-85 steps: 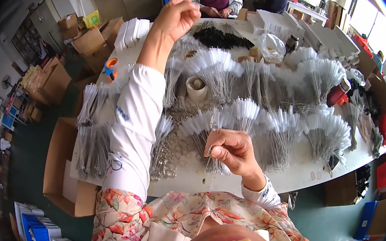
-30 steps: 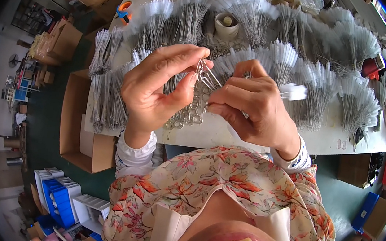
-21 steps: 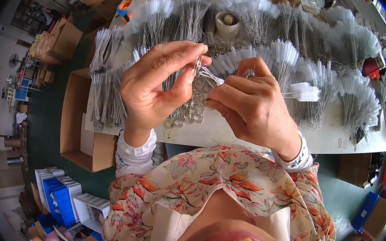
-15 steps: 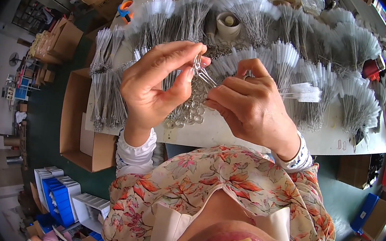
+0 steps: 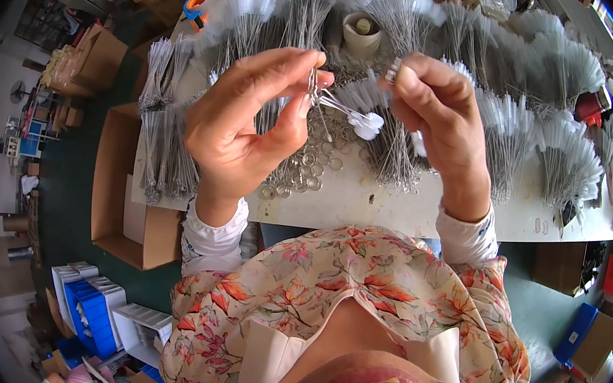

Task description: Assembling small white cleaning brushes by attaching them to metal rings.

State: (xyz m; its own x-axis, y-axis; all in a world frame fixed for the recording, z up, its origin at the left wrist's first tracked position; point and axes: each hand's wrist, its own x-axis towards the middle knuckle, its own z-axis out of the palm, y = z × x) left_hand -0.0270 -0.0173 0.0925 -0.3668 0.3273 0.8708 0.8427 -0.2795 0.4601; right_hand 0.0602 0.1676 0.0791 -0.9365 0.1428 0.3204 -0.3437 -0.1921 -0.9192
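My left hand (image 5: 243, 120) is closed in a pinch, holding upright a thin metal ring (image 5: 315, 79) between fingertips and thumb. From that ring hang several thin wire-handled brushes, their white bristle heads (image 5: 365, 125) pointing right. My right hand (image 5: 437, 104), apart from the left, pinches a small cluster of wire loop ends (image 5: 393, 70). White bristles (image 5: 418, 144) show just below its fingers, apparently from the same brushes. Loose metal rings (image 5: 309, 165) lie in a pile on the table (image 5: 424, 220) beneath my hands.
Fanned bundles of white-bristled wire brushes (image 5: 564, 156) cover much of the table. A white tape-roll-like cylinder (image 5: 361, 35) stands among them. An orange and blue tape dispenser (image 5: 195, 11) sits at the far left. An open cardboard box (image 5: 113, 192) is left of the table.
My right hand has moved up and right, away from the left. The brushes on the ring now hang free of the right hand. My left hand keeps its pinch, nearly in place.
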